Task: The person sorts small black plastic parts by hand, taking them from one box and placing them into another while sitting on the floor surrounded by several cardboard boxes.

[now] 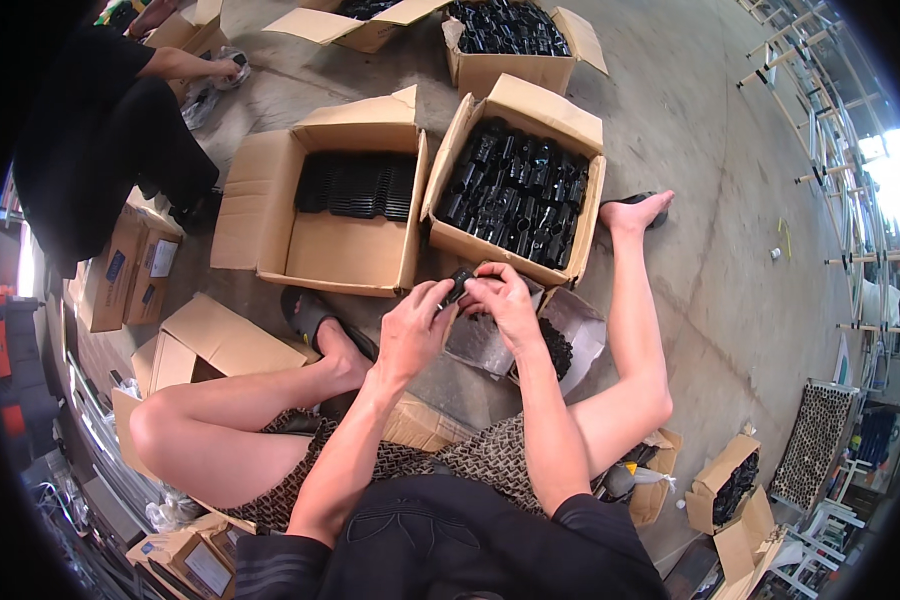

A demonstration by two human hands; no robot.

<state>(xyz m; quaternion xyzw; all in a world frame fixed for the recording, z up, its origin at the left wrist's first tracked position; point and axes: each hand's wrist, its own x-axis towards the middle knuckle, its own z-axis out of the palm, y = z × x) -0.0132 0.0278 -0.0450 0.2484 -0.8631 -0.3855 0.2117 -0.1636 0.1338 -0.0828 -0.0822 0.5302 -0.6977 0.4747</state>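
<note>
In front of my body, my left hand is closed on a small black plastic part, roughly tube-shaped. The fingers of my right hand pinch at the same part's right side, and they partly hide it. Just beyond my hands stands an open cardboard box with rows of flat black pieces. To its right, a second open cardboard box is filled with glossy black tubular parts. Below my right hand, a small carton holds tiny black pieces, partly covered by my forearm.
A co-worker in black clothes bends over at the left, a hand on clear plastic. More open boxes of black parts stand at the far side. Metal frames line the right. A small box sits lower right.
</note>
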